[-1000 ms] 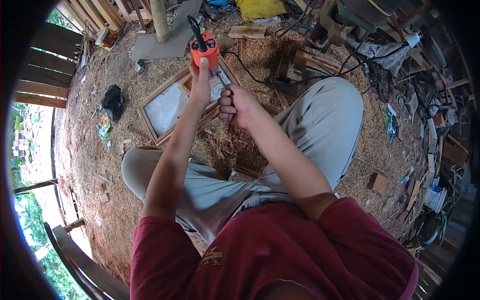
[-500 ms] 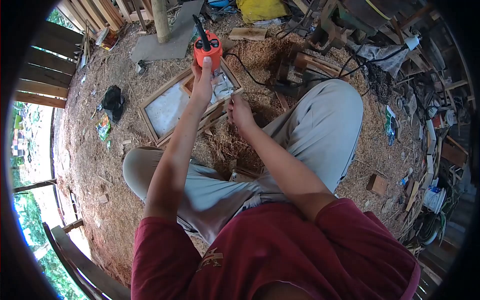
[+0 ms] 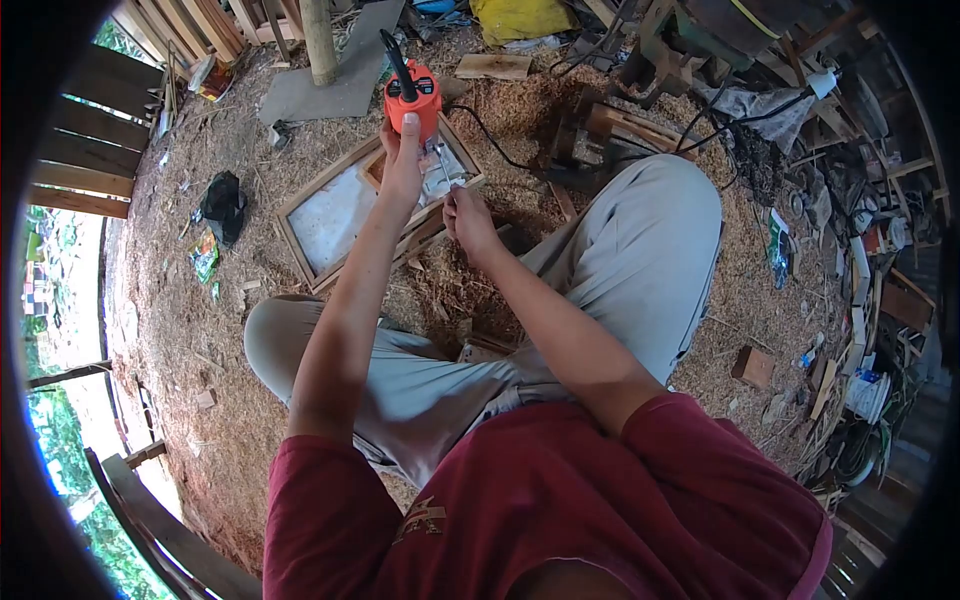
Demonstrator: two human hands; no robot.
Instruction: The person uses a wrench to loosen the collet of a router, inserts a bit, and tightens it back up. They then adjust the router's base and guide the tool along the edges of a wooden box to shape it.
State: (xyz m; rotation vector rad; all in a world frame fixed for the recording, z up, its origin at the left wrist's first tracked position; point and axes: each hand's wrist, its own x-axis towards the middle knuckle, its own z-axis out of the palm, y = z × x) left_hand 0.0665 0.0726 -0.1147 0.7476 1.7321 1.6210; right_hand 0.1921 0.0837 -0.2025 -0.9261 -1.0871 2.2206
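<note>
An orange power tool (image 3: 425,97) with a black cord rising from its top stands over the right part of a wooden frame. My left hand (image 3: 404,165) is wrapped round its near side, thumb uppermost. My right hand (image 3: 468,220) is closed just right of the tool's lower end, at the frame's near edge, on a thin metal rod (image 3: 445,172) that points at the tool's base. The wooden-edged frame (image 3: 297,246) has a pale panel (image 3: 335,222) inside and lies tilted on the ground. A smaller wooden piece sits partly under the tool.
Wood shavings cover the ground. A black plastic bag (image 3: 223,208) lies left of the frame. A wooden post (image 3: 319,45) rises behind it, a machine with wooden pieces (image 3: 600,140) stands to the right, and a small wood block (image 3: 753,368) lies far right. Cables run behind.
My right hand has shifted slightly left and up toward the tool's base, and its rod shows more clearly. My left hand still holds the tool, nearly unmoved.
</note>
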